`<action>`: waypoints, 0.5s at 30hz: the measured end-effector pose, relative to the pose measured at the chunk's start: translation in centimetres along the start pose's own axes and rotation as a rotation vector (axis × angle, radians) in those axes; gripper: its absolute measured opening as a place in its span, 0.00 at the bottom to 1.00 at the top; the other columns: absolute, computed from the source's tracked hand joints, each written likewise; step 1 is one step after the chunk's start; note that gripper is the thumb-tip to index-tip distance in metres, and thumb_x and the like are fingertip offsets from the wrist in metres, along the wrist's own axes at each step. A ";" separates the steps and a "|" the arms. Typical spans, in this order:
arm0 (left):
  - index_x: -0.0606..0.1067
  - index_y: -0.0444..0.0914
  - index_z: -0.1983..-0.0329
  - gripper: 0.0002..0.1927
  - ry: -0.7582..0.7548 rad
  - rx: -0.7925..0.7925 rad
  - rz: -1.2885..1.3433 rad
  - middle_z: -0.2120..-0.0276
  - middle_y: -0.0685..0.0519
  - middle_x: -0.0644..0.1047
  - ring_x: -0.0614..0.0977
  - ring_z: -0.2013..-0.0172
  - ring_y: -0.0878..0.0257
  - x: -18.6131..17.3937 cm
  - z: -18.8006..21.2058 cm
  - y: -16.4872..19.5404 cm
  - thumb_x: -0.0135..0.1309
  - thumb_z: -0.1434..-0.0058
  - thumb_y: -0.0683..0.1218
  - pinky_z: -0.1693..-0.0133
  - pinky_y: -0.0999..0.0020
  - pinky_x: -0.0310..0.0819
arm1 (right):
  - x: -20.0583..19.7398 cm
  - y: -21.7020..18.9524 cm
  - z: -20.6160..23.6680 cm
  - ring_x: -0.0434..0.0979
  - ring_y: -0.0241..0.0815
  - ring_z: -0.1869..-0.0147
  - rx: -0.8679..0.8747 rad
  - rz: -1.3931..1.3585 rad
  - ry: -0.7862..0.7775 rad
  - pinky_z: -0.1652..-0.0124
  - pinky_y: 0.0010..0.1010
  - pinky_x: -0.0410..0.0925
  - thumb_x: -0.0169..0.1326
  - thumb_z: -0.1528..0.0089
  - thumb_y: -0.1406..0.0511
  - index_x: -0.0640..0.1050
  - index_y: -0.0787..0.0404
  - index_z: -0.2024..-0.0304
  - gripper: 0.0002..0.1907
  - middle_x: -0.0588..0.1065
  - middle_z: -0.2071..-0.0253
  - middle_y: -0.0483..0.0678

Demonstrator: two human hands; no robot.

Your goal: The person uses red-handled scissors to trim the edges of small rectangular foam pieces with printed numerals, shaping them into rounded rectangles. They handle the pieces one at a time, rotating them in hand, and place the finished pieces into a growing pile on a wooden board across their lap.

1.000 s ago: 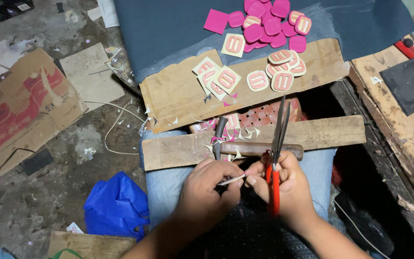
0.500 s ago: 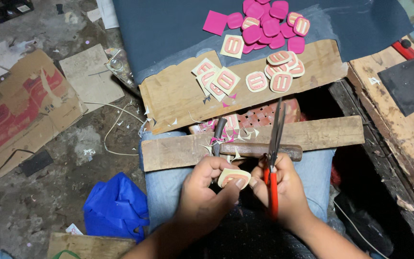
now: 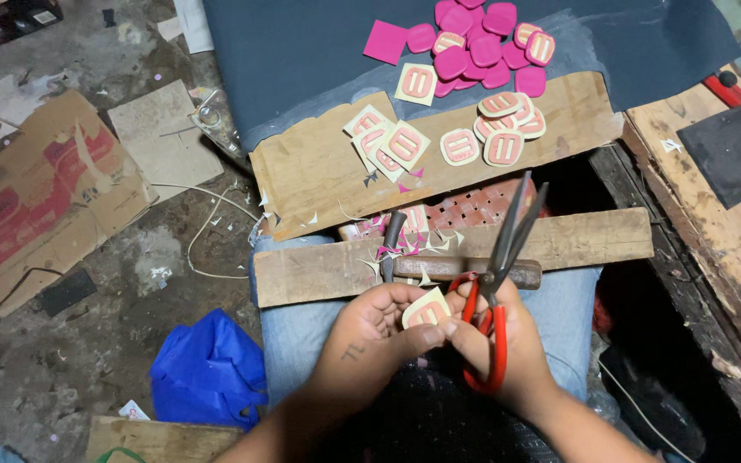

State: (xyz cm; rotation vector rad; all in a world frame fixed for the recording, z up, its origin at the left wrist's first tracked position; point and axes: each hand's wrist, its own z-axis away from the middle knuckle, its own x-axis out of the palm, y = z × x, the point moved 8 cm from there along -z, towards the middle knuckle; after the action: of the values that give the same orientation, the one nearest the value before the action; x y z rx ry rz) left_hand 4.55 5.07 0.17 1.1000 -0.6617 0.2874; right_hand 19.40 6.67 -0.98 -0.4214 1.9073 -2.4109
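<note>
A gritty concrete floor [image 3: 130, 343] lies under everything. Nearest, the left hand [image 3: 370, 334] pinches a small cream rounded-square patch [image 3: 426, 310]; the right hand [image 3: 503, 343] grips red-handled scissors [image 3: 495, 291], blades parted, seemingly clear of it. Beyond, a hammer [image 3: 456, 267] rests on a wooden plank [image 3: 593, 240]; farther, cream patches [image 3: 388, 141] and pink patches [image 3: 473, 43].

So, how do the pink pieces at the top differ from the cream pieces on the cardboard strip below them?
The pink pieces mostly lie blank side up, piled close on the dark blue sheet; the cream pieces all show a pink bar pattern and lie on the brown cardboard strip. The pink pieces overlap in one heap; the cream pieces sit in two smaller groups. Both kinds are small rounded squares of similar size.
</note>
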 end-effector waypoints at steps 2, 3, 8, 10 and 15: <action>0.75 0.31 0.49 0.14 0.006 0.016 -0.025 0.57 0.53 0.81 0.80 0.56 0.68 0.1 -0.2 -0.3 0.56 0.37 0.40 0.50 0.71 0.75 | -0.5 0.4 0.0 0.77 0.41 0.61 0.022 -0.013 0.003 0.59 0.33 0.72 0.59 0.41 0.73 0.67 0.66 0.49 0.21 0.75 0.65 0.52; 0.76 0.31 0.50 0.13 0.030 0.037 -0.004 0.57 0.52 0.81 0.81 0.57 0.67 -0.2 -0.3 -0.2 0.55 0.36 0.40 0.50 0.70 0.75 | -0.7 0.6 0.1 0.77 0.42 0.63 0.035 -0.019 0.004 0.61 0.34 0.72 0.60 0.41 0.73 0.67 0.67 0.50 0.20 0.75 0.67 0.53; 0.77 0.27 0.52 0.12 0.221 0.152 0.012 0.60 0.48 0.82 0.81 0.59 0.64 -2.5 -1.0 0.6 0.52 0.35 0.39 0.51 0.68 0.74 | 0.0 2.8 0.1 0.75 0.38 0.58 0.192 0.080 -0.161 0.54 0.30 0.70 0.56 0.42 0.68 0.69 0.63 0.47 0.21 0.75 0.60 0.48; 0.78 0.27 0.52 0.12 0.226 0.159 0.042 0.60 0.48 0.83 0.82 0.59 0.64 -2.9 -1.4 0.9 0.52 0.36 0.38 0.52 0.68 0.75 | 0.4 2.8 0.4 0.73 0.35 0.55 0.158 0.169 -0.254 0.51 0.28 0.69 0.54 0.40 0.65 0.70 0.62 0.46 0.20 0.73 0.57 0.45; 0.78 0.26 0.52 0.11 0.245 0.156 0.011 0.61 0.47 0.83 0.82 0.61 0.65 -3.4 -1.5 1.1 0.52 0.35 0.38 0.54 0.69 0.76 | 0.7 3.1 0.6 0.72 0.34 0.56 0.147 0.319 -0.350 0.53 0.27 0.69 0.56 0.41 0.63 0.70 0.63 0.48 0.21 0.73 0.59 0.44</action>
State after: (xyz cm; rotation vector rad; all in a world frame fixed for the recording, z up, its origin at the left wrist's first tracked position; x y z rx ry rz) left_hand 1.88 7.19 -1.55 1.1867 -0.4324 0.4819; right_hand 18.39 5.23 -3.70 -0.4554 1.5109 -2.0913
